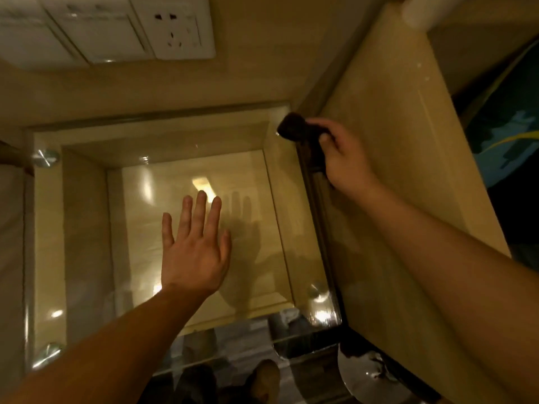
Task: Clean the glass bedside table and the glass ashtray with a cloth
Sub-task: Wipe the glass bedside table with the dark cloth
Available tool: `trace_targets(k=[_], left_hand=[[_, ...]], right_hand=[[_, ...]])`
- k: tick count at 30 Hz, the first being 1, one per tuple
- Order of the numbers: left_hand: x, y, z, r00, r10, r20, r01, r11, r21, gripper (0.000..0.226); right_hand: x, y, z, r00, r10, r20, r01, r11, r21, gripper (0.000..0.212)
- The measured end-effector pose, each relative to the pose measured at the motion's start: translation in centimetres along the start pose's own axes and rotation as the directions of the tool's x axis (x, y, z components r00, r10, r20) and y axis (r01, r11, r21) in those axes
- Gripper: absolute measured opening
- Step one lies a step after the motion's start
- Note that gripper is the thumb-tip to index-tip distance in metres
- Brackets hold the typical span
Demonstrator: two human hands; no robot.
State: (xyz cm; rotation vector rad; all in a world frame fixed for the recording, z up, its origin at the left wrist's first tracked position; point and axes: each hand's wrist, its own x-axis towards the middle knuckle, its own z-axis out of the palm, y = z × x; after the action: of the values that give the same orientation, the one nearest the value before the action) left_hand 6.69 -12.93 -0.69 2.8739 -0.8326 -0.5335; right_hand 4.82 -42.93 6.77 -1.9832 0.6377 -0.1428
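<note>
The glass bedside table [87,228] fills the middle of the view, its clear top showing the wooden shelf beneath and bright reflections. My left hand [195,246] lies flat on the glass near the centre, fingers spread, holding nothing. At the table's far right corner my right hand [341,153] grips a dark bunched cloth [294,126], pressed against the dark right edge of the glass. A round glass object at the bottom right [376,377] may be the ashtray; it is partly cut off.
A tall pale wooden panel [393,170] rises right beside the table. White wall sockets and switches [175,27] sit on the wall behind. Metal studs [46,157] hold the glass at its corners. Shoes and a patterned floor show below the front edge.
</note>
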Motion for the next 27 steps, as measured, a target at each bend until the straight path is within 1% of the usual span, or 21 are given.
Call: trace_targets(k=[4, 5, 7, 8, 9, 15, 21, 27], left_hand=[[0.0, -0.2, 0.4, 1.000, 0.003, -0.007, -0.003, 1.000, 0.010, 0.065], [0.0, -0.2, 0.5, 1.000, 0.002, -0.012, -0.002, 1.000, 0.007, 0.065], [0.1, -0.3, 0.7, 1.000, -0.001, -0.021, 0.001, 1.000, 0.006, 0.064], [0.1, -0.3, 0.7, 1.000, -0.002, -0.020, 0.002, 1.000, 0.006, 0.064], [0.1, -0.3, 0.7, 1.000, -0.002, -0.017, 0.002, 1.000, 0.009, 0.064], [0.0, -0.2, 0.6, 1.000, -0.008, -0.014, 0.008, 1.000, 0.009, 0.065], [0.0, 0.0, 0.3, 1.000, -0.011, -0.015, 0.011, 1.000, -0.015, 0.065], [-0.3, 0.0, 0.4, 0.999, 0.006, -0.051, -0.007, 1.000, -0.016, 0.064]], right_hand=[[7.8, 0.5, 2.1, 0.997, -0.046, 0.059, 0.056, 0.983, -0.175, 0.039], [8.8, 0.9, 2.5, 0.992, -0.065, 0.105, 0.087, 0.971, -0.223, 0.040], [10.0, 2.0, 3.3, 0.965, -0.095, 0.244, 0.174, 0.928, -0.329, 0.042], [10.1, 2.6, 3.7, 0.950, -0.105, 0.293, 0.214, 0.905, -0.368, 0.042], [9.9, 3.3, 4.0, 0.943, -0.115, 0.312, 0.237, 0.892, -0.386, 0.043], [6.4, 4.9, 4.3, 0.948, -0.158, 0.277, 0.252, 0.904, -0.345, 0.043], [-0.7, 6.1, 3.7, 0.952, -0.127, 0.278, 0.217, 0.922, -0.321, 0.042], [-8.7, 7.6, 3.1, 0.946, -0.106, 0.308, 0.207, 0.925, -0.319, 0.042]])
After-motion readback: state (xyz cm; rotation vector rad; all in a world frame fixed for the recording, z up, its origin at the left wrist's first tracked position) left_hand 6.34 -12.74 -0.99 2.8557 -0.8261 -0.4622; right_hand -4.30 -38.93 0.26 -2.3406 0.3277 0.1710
